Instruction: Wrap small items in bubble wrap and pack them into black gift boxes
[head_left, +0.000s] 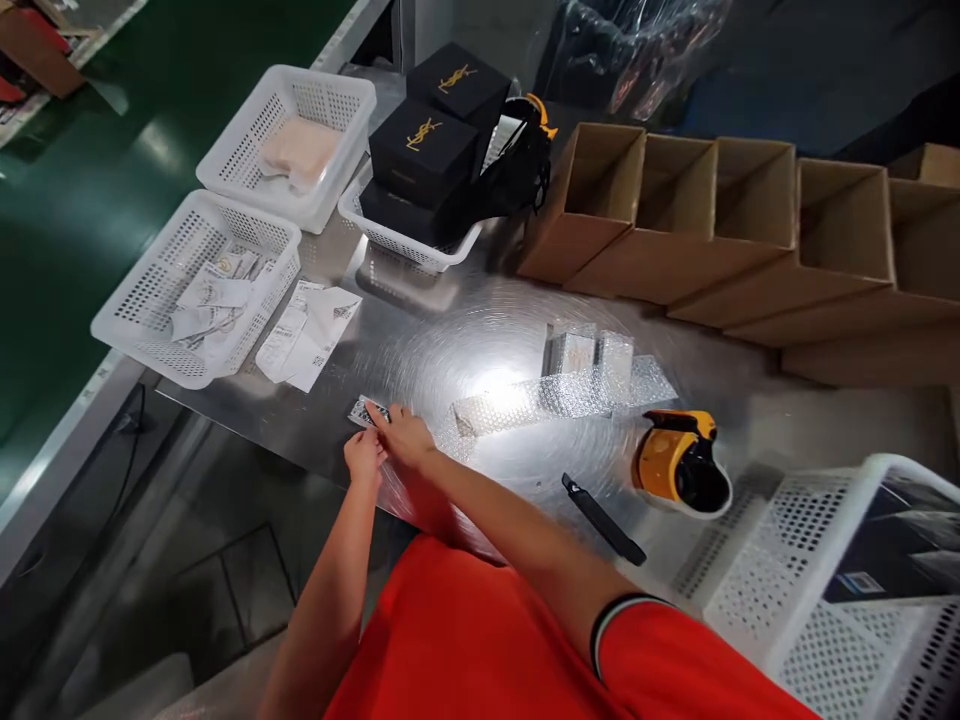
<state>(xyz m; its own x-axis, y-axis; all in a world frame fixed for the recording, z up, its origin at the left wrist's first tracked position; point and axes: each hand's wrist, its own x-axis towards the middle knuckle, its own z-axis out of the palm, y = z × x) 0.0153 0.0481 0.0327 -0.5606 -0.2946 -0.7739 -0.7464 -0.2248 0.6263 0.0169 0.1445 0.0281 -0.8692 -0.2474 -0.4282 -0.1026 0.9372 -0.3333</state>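
My right hand [405, 436] lies over a small printed label [360, 412] near the table's front edge, its fingers partly spread on the paper. Just beside it, my left hand [364, 455] is closed with fingertips pressed together at the label's lower edge; what they pinch is too small to make out. To the right, a strip of bubble wrap [510, 405] lies on the metal table, with small wrapped boxes [576, 352] at its far end. A black cutter [604, 520] and a yellow tape dispenser [675, 465] rest farther right.
White baskets [142, 350] stand at the left beside folded printed papers [306, 335]. Black boxes [421, 150] fill another basket at the back. Open cartons [600, 240] line the back right. A large white basket [795, 560] sits at the right.
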